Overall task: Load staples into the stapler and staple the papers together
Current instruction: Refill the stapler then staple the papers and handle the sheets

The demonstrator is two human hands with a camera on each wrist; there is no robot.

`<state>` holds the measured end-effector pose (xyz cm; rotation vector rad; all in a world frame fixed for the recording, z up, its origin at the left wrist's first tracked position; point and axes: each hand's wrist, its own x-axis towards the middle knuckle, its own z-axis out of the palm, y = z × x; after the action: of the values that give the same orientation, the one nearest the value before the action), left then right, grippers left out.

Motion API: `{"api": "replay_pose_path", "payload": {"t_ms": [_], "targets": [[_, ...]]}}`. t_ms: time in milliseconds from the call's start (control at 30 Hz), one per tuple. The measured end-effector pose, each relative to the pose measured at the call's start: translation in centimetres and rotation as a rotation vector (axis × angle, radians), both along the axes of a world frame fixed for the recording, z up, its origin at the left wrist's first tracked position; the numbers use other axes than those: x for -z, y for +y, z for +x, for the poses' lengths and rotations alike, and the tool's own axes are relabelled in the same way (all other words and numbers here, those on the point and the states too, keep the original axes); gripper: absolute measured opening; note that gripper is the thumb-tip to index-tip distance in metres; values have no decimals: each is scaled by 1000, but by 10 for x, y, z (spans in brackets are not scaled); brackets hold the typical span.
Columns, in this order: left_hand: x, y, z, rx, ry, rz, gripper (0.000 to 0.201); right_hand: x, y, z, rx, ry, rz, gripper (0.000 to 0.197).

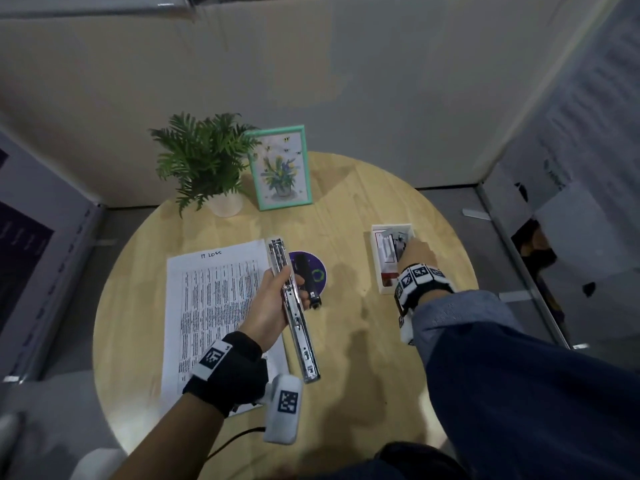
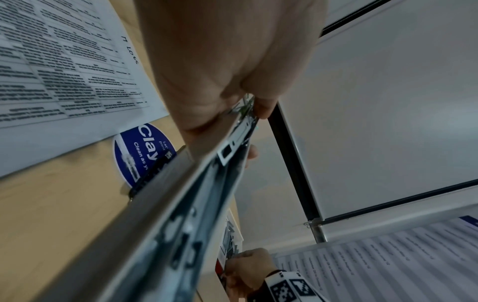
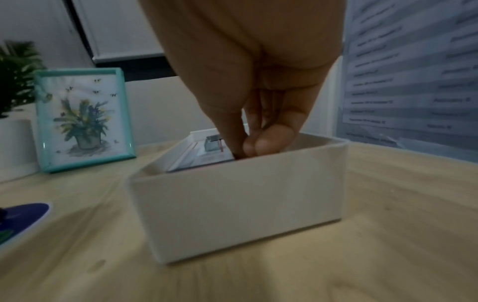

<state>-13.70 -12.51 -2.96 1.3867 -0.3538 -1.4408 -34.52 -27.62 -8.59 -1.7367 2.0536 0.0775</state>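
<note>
My left hand (image 1: 273, 299) grips a long metal stapler (image 1: 294, 306), swung wide open, above the right edge of the printed papers (image 1: 214, 306). From the left wrist, the stapler's open rail (image 2: 181, 204) runs out from under the left hand (image 2: 220, 71), with the papers (image 2: 64, 71) flat on the table. My right hand (image 1: 415, 254) reaches into a white box (image 1: 377, 247) at the table's right. There the right hand (image 3: 248, 143) has thumb and fingers pinched together among grey staples (image 3: 213, 143). The box wall (image 3: 240, 204) hides the fingertips.
A round wooden table (image 1: 363, 358) holds a potted plant (image 1: 204, 164) and a teal picture frame (image 1: 282, 168) at the back. A purple round disc (image 1: 317, 271) lies beside the papers with a black object (image 1: 306, 278) over it. Walls and posters close in on both sides.
</note>
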Motion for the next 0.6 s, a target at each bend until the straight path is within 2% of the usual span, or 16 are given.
{"api": "replay_pose_path", "payload": {"t_ms": [133,233,267,333,400,467,533,600], "targets": [[1,-4,-1,25,-9,4,12,3,5,-5,160,-117,-67,19],[-4,-5,-5,44,6,2,12,-7,9,-8,185,-207,-197,22],[-6,-5,-6,52,18,0,11,-15,10,-5,175,-291,-269,22],[-11,-4,-10,80,35,-7,9,-39,15,5,139,-637,-342,21],[-16,-2,-13,130,3,-12,10,-73,31,25,77,-1066,-265,19],[-21,1,-15,185,-58,-24,13,-104,49,45,-40,-1336,-167,10],[-25,4,-17,223,-83,-40,13,-120,64,59,-152,-1411,-147,14],[-27,9,-18,263,-105,-63,9,-122,73,67,-233,-1340,-201,17]]}}
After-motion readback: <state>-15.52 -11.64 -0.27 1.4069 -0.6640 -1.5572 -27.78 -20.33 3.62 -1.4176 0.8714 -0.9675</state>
